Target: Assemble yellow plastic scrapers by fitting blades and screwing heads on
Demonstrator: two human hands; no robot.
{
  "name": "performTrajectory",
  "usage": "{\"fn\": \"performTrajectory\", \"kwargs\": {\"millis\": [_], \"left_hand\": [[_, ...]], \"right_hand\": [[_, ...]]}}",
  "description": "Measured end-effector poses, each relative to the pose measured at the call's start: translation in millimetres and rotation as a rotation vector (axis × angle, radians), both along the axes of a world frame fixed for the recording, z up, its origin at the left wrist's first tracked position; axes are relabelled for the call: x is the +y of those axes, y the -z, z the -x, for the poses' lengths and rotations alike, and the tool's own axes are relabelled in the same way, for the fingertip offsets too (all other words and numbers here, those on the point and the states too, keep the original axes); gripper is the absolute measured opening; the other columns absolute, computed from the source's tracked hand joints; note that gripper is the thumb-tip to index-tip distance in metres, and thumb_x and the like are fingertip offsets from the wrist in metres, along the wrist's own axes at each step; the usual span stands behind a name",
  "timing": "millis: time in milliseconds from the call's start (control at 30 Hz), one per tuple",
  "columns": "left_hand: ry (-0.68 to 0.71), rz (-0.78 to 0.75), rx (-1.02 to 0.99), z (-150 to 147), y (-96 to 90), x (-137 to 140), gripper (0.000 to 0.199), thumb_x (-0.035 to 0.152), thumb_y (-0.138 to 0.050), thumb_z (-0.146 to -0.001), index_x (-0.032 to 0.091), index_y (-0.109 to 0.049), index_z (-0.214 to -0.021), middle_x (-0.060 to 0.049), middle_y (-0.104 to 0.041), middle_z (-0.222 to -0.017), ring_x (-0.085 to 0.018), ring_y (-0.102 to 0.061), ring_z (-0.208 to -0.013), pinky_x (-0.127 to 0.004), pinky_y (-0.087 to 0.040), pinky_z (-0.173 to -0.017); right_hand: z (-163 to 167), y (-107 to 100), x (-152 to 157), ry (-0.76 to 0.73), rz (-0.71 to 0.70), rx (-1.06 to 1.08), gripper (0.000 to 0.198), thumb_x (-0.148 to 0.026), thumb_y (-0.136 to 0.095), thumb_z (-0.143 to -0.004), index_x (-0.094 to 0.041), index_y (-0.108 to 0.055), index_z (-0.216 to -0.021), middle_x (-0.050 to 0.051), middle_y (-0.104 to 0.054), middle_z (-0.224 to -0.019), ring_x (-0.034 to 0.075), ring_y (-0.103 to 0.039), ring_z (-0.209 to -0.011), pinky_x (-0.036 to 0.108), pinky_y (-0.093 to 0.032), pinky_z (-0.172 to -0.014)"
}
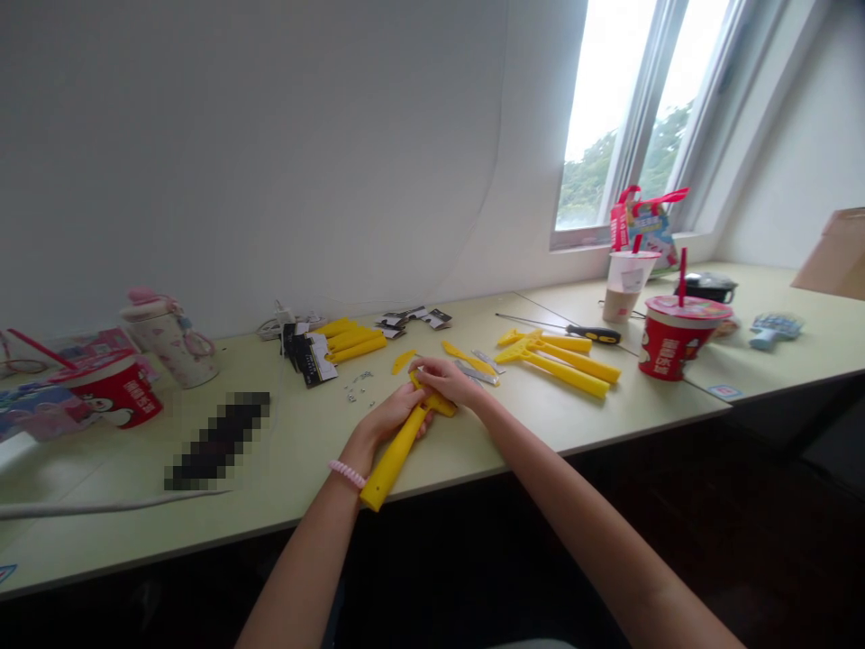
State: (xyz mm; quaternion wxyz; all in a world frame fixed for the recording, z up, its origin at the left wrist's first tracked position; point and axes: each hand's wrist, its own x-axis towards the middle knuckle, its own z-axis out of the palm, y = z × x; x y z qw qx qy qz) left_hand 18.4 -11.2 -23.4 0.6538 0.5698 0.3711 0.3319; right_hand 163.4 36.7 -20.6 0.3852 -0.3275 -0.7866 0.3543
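Observation:
Above the table's front edge, my left hand (394, 413) is closed round the head end of a yellow T-shaped scraper handle (394, 455). Its long grip slants down toward me. The fingers of my right hand (447, 379) press on the same head from above; whether they pinch a small part there is hidden. Just beyond my hands lie loose yellow head pieces (468, 358) and flat metal blades (477, 371). Small screws (358, 386) are scattered to the left. Several more yellow scraper handles (568, 370) rest on the right.
Packaged yellow scrapers (351, 341) with black cards are piled near the wall. A screwdriver (593, 334) lies at the back right. Drink cups stand at the right, including a red cup (666, 347). A tumbler (168, 342) and another red cup (125, 392) stand left.

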Motion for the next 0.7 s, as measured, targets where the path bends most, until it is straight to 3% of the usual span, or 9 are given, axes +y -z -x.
{"fn": "performTrajectory", "kwargs": {"millis": [167,700], "left_hand": [[0.018,-0.012,0.009,0.4,0.9,-0.9,0.023,0.036,-0.047,-0.083,0.017,-0.046,-0.095,-0.002,-0.055,-0.058,-0.01,-0.05,-0.04,-0.022,-0.041,-0.04],[0.009,-0.03,-0.016,-2.0,0.8,0.2,0.02,0.034,-0.047,-0.081,0.017,-0.046,-0.093,-0.001,-0.053,-0.061,-0.01,-0.049,-0.042,-0.023,-0.042,-0.04]], "right_hand": [[3.4,-2.0,-1.2,-0.028,0.048,0.055,0.019,-0.034,-0.051,-0.08,-0.019,-0.061,-0.084,0.002,-0.06,-0.079,0.013,-0.053,-0.073,0.022,-0.042,-0.066],[5.8,3.9,-1.2,-0.009,-0.057,0.06,0.019,-0.031,-0.049,-0.081,-0.018,-0.061,-0.087,0.003,-0.062,-0.083,0.014,-0.055,-0.076,0.026,-0.044,-0.072]]}}
